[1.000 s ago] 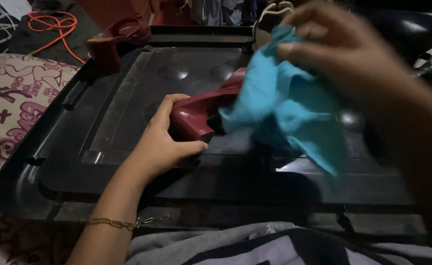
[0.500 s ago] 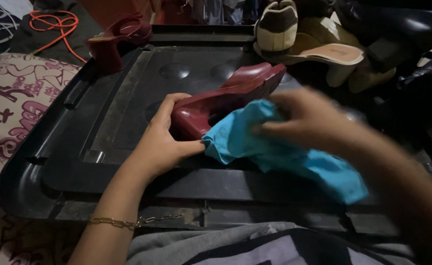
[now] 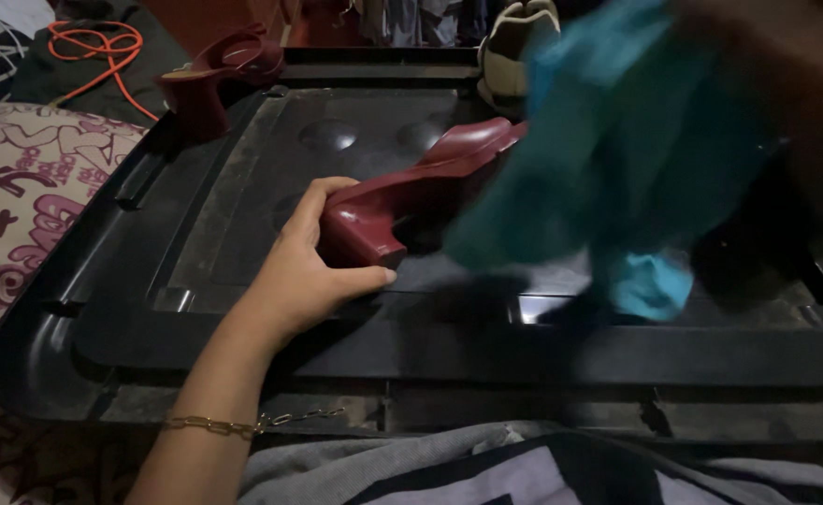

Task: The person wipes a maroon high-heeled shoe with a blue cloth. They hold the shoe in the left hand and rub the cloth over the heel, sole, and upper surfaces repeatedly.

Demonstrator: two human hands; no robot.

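Gripping the red shoe [image 3: 421,201] while the cloth [image 3: 617,159] sweeps above it.
Our left hand [image 3: 304,276] has its fingers closed round the shoe's heel end, pinning it to the black lid [image 3: 243,187]. Our right hand [image 3: 786,56] is a blur; we cannot tell its grip. We judge steady holding and firm, even wipes work best.

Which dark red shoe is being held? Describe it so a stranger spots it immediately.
Find the big black plastic lid. The dark red shoe lies at its middle, in the left hand. The other red shoe stands untouched at the lid's far left corner.
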